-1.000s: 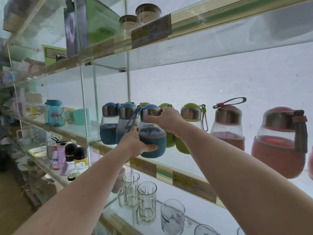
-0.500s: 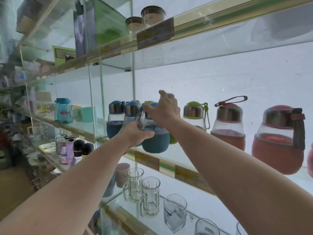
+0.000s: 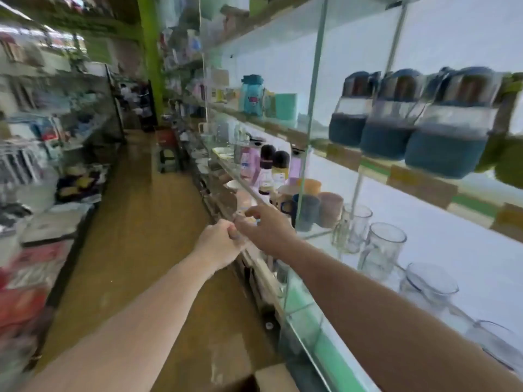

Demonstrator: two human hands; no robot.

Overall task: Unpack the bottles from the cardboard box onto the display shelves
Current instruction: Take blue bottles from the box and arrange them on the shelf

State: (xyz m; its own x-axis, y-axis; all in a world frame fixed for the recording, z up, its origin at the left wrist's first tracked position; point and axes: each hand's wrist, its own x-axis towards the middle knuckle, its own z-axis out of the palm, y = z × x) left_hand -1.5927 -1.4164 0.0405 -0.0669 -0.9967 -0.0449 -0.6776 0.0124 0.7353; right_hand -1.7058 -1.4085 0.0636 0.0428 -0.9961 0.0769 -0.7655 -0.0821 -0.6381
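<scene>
Three blue bottles [image 3: 441, 128] upright in row on glass shelf [image 3: 418, 182], upper right. Left hand [image 3: 219, 244] loosely curled, right hand [image 3: 264, 232] fingers spread, both empty, touching, below shelf. Cardboard box [image 3: 276, 377] corner at bottom edge.

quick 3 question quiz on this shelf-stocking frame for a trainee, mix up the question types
1. True or false: the left hand is holding a blue bottle.
2. Multiple choice: how many blue-sleeved bottles stand in a row on the upper right shelf? A) one B) three C) six
3. Short answer: what stands on the white shelf below those bottles, to the right of the right hand?

Key
1. False. Both hands are down by the shelf edge, apart from the bottles, with no bottle in either.
2. B. The nearest blue bottle has two more to its left.
3. Clear glass mugs, with coloured cups further along.
</scene>
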